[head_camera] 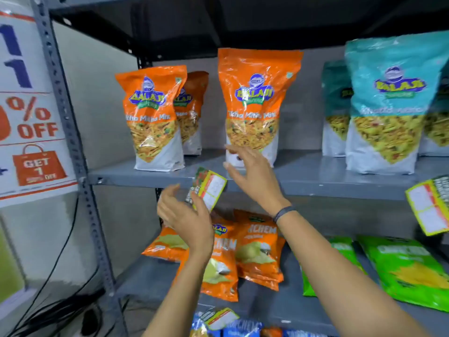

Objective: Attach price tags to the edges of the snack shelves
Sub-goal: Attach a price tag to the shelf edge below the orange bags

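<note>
A yellow-bordered price tag (211, 188) sits tilted against the front edge of the grey middle shelf (136, 178). My left hand (184, 217) is just below and left of it, fingers spread; its thumb overlaps the tag's lower corner, and I cannot tell whether it touches. My right hand (250, 176) is to the tag's right, fingers spread and holding nothing, in front of an orange snack bag (255, 100). A second price tag (428, 206) hangs on the same shelf edge at the far right. A third tag (222, 317) sits at the lower shelf's edge.
Orange (153, 115) and teal (388, 100) snack bags stand on the middle shelf. Orange (257, 251) and green (410, 268) packets lie on the shelf below. A perforated upright (70, 132) and a discount poster (26, 113) are on the left, with black cables (56, 310) on the floor.
</note>
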`<control>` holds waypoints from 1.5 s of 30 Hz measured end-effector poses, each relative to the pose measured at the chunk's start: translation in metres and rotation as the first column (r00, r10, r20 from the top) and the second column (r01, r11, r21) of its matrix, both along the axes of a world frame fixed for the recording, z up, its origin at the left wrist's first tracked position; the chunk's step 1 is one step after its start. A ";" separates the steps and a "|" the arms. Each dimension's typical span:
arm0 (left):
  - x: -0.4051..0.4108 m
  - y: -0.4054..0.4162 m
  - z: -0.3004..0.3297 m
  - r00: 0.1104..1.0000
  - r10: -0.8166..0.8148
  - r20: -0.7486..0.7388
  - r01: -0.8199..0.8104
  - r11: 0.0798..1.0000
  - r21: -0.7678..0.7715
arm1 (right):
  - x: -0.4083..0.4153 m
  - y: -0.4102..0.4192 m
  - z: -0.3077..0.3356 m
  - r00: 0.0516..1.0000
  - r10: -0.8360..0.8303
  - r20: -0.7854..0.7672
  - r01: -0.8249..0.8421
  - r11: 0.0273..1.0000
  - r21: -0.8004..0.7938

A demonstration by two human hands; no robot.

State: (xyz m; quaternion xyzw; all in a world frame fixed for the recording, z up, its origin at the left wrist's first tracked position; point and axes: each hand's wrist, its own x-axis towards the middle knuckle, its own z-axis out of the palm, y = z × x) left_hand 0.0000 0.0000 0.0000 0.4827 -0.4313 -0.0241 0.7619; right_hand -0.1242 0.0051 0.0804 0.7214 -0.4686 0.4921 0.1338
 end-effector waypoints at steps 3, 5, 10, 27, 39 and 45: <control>0.023 -0.019 -0.012 0.918 -0.237 -0.320 0.289 0.948 0.129 | 0.035 -0.013 -0.006 0.995 0.083 -0.054 -0.077 0.992 0.104; 0.036 -0.029 -0.011 0.786 -0.453 -0.421 0.558 0.813 0.167 | 0.051 -0.022 -0.010 0.996 0.039 -0.076 -0.026 0.987 0.161; 0.057 -0.040 -0.002 0.559 -0.718 -0.415 0.824 0.538 0.178 | 0.065 -0.033 -0.010 0.996 -0.085 -0.003 0.084 0.981 0.174; 0.099 -0.042 0.024 0.720 -0.677 0.152 0.607 0.721 0.333 | 0.072 -0.021 -0.004 0.969 -0.242 0.045 0.215 0.923 0.319; 0.101 -0.057 0.017 0.724 -0.564 0.397 0.478 0.825 0.300 | 0.073 -0.013 -0.038 0.945 -0.326 -0.008 0.325 0.937 0.130; 0.097 -0.059 0.027 0.744 -0.510 0.433 0.438 0.860 0.262 | 0.073 -0.015 -0.035 0.944 -0.284 0.170 0.263 0.956 0.133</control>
